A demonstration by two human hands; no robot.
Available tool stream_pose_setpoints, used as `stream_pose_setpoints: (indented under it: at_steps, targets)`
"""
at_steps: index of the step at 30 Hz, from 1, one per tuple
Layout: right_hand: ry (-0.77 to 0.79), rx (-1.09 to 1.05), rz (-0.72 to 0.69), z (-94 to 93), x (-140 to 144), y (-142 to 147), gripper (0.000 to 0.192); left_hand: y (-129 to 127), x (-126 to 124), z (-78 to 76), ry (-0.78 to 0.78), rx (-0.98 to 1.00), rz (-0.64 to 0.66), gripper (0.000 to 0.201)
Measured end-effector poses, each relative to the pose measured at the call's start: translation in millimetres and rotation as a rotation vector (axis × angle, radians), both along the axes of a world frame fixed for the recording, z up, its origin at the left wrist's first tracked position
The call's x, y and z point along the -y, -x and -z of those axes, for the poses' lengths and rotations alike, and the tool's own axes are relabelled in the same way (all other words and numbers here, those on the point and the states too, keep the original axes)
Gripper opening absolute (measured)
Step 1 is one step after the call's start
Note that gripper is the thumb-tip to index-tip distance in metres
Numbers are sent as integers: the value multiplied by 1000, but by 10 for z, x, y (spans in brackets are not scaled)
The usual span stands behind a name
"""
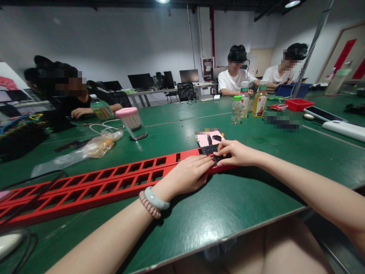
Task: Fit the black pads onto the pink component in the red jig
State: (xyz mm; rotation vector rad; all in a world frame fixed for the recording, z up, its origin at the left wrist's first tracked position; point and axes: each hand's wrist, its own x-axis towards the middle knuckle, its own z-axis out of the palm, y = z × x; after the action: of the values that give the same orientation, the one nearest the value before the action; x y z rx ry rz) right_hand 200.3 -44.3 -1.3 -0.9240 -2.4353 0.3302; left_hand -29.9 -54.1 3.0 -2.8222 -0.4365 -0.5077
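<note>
Small black part (pixel 214 156) sits at the near end of the long red slotted rail (pixel 114 179) lying across the green table (pixel 228 201), right hand (pixel 238 153) pinching it, left hand (pixel 188 175) pressed flat as if steadying the rail; pink paper (pixel 207 139) just behind, bottles (pixel 242 102) and a pink-lidded jar (pixel 132 122) well apart, nothing blocking

A wide green desk (pixel 199 213) filled the room. Behind it stood pale grey walls (pixel 114 42), a row of dark monitors (pixel 139 81) on a far table, a black mesh chair (pixel 186 91), and bright ceiling lamps (pixel 292 3).
</note>
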Motion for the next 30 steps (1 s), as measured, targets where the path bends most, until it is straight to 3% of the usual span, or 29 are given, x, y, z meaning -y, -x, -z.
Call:
stream_pose_setpoints:
  at_steps: [20, 25, 30]
  targets:
    - [41, 25, 52, -14, -21, -2, 35, 7, -2, 14, 36, 1, -14, 37]
    - [-126, 206, 16, -64, 132, 38, 35, 13, 10, 8, 66, -13, -37, 37]
    - [-276, 454, 119, -102, 289, 156, 38, 8, 19, -10, 106, -20, -56, 38]
